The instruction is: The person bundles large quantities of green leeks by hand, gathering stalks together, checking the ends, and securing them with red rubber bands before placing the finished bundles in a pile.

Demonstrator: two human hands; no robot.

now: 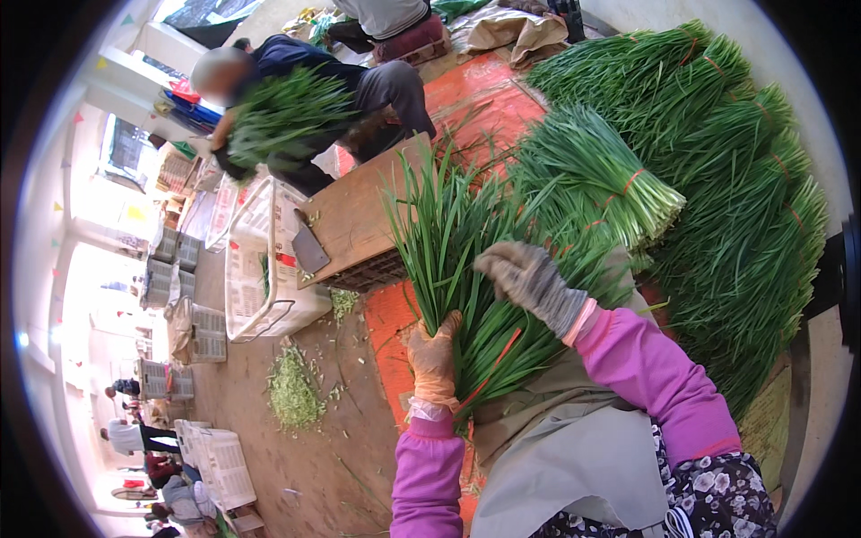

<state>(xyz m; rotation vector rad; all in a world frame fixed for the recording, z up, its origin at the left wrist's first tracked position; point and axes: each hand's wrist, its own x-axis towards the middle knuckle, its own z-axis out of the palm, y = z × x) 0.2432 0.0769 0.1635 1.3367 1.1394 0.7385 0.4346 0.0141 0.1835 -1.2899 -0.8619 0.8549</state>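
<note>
My left hand (432,360), in an orange-stained glove, grips an upright bunch of long flat green leaves (437,255) that look like garlic chives. More leaves (514,350) lie across my lap, with a thin red strip (498,362) over them. Above these hovers my right hand (535,286), in a grey knit glove, its fingers bent and slightly blurred. Whether it pinches a leaf is hidden. Just beyond it rests a bundle of chives (599,168) tied with a red band, its pale cut ends facing right.
Banded chive bundles (726,202) are heaped along the right wall. Ahead is a wooden board (366,202) with a cleaver (309,247), beside a white plastic crate (249,296). Pale trimmings (294,397) cover part of the floor. A seated co-worker (316,60) holds loose chives (289,118).
</note>
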